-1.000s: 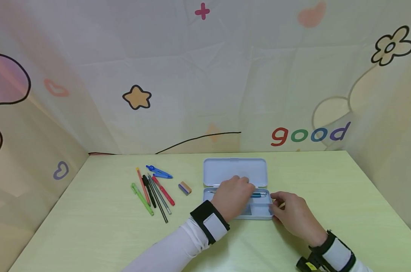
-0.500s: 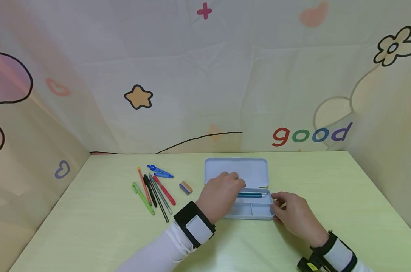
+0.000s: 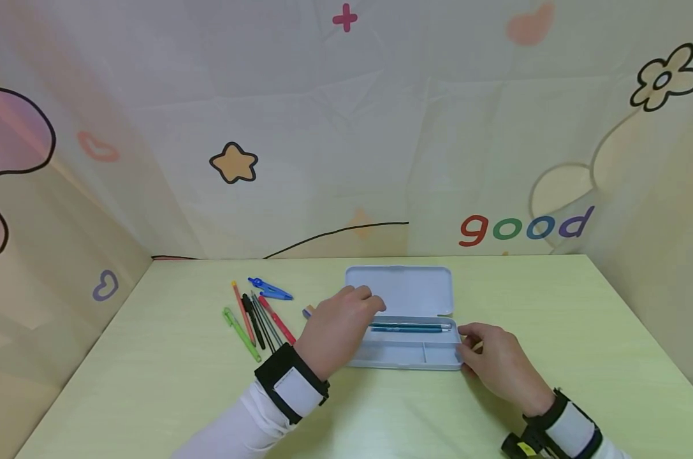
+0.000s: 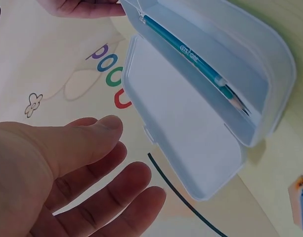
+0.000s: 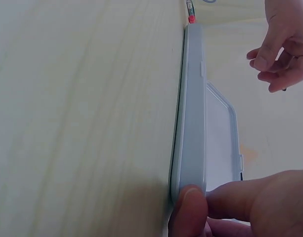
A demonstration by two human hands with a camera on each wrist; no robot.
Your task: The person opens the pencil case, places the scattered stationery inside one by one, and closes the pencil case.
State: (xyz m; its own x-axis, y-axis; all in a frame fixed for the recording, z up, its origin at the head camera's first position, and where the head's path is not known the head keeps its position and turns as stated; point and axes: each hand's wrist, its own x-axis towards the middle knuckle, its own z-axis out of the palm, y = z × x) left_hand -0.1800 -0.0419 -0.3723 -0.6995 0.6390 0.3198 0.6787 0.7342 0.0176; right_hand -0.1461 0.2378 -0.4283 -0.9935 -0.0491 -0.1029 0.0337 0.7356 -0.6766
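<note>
An open light-blue pencil case (image 3: pixel 400 366) lies on the table with its lid (image 3: pixel 400 284) folded back. Two slim teal writing tools, one a pencil (image 3: pixel 409 329), lie together in its rear compartment; the left wrist view shows their tips (image 4: pixel 244 109). Above the case's left part hovers my left hand (image 3: pixel 342 328), its fingers loosely bent and holding nothing in the left wrist view. My right hand (image 3: pixel 498 363) pinches the case's right end, with the thumb (image 5: pixel 190 210) on its front corner.
Left of the case lie a green pen (image 3: pixel 241 335), an orange pencil (image 3: pixel 243 312), a black pen (image 3: pixel 254 322), a red pen (image 3: pixel 277 320) and dark pencils (image 3: pixel 266 322). Blue compasses (image 3: pixel 270 289) lie behind them. My left hand partly hides a small block-shaped eraser (image 3: pixel 308 312).
My left hand has moved left across the case, uncovering more of the teal writing tools and covering part of the eraser. The right hand keeps its place on the case's end.
</note>
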